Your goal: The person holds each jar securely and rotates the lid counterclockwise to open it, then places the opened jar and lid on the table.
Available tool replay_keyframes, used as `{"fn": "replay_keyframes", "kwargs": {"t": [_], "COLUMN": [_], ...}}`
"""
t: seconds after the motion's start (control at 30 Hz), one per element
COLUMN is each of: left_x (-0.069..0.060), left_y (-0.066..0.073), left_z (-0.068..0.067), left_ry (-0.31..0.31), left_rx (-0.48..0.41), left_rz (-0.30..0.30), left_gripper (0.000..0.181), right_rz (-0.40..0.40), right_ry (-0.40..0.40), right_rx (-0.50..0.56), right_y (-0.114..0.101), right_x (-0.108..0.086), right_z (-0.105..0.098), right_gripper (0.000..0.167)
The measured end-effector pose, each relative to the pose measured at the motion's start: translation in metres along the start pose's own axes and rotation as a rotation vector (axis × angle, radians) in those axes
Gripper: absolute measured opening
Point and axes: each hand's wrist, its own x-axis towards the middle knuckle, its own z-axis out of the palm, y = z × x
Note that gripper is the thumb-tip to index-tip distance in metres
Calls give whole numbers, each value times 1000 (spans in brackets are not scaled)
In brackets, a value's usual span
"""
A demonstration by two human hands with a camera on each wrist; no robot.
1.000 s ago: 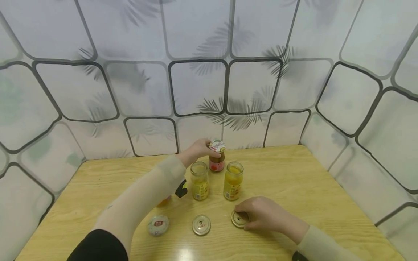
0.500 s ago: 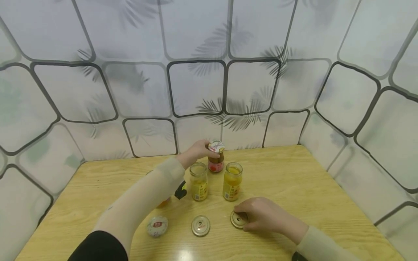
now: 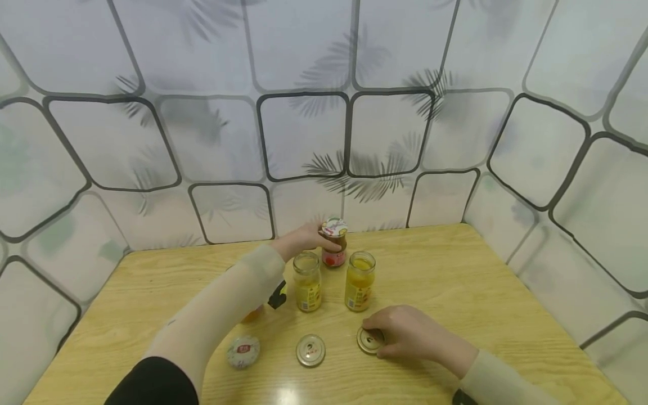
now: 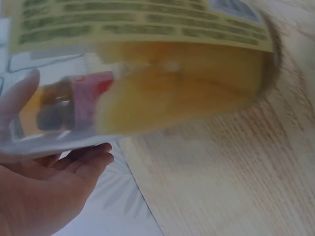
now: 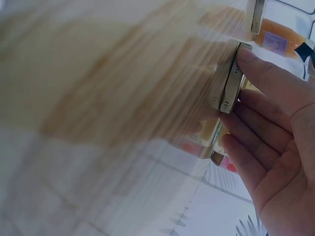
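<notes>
At the back of the table, my left hand (image 3: pixel 304 237) reaches around the left side of a small brown jar with a pink label (image 3: pixel 334 257) and a patterned white lid (image 3: pixel 334 227). In the left wrist view its thumb and fairly straight fingers (image 4: pixel 83 167) stand spread on either side of that jar, partly seen through a glass jar (image 4: pixel 187 93). My right hand (image 3: pixel 412 334) pinches the rim of a gold metal lid (image 3: pixel 367 341) lying flat on the table. Thumb and fingertips touch the lid's edge in the right wrist view.
Two uncapped glass jars with yellow contents, the left one (image 3: pixel 307 292) and the right one (image 3: pixel 360 289), stand mid-table. Another gold lid (image 3: pixel 311 350) and a white printed lid (image 3: pixel 243 352) lie in front. An orange jar (image 3: pixel 252 314) is mostly hidden by the left forearm.
My left hand has loosened slightly around the brown jar, its thumb a little lower. The jar stays in place. My right hand and its lid have not moved.
</notes>
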Motion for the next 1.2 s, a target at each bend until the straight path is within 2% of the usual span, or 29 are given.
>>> {"fn": "replay_keyframes", "kwargs": {"t": [0.07,0.1,0.17,0.3,0.33,0.57,0.67,0.83,1.0,1.2], "left_x": [2,7,9,8,3,0,1,5,8,10], "left_y": [-2,-7,-9,-12,-8,-5,-5,-8,-9,-8], "left_z": [3,3,5,9,12,13,12,9,7,7], "left_ry": [14,28,37,38,30,65,91,85,61,30], "left_rx": [27,48,42,16,-1,-41,22,132,162,180], "left_rz": [-17,2,-15,-43,-68,-40,-30,-47,-51,-22], "left_gripper": [86,93,94,81,74,72,71,71,71,72], "right_rz": [1,3,6,8,7,9,9,9,4,-1], "right_ry": [1,3,5,2,0,-1,1,-2,4,15], "right_rx": [-3,-5,-11,-10,-8,-10,-15,-10,-16,-19], "right_y": [0,0,0,0,-1,0,0,0,0,1], "right_x": [0,0,0,-1,-1,-1,-1,-1,-2,-2], "right_z": [0,0,0,1,1,1,2,2,2,2], "right_gripper": [47,47,48,48,48,48,48,48,48,47]}}
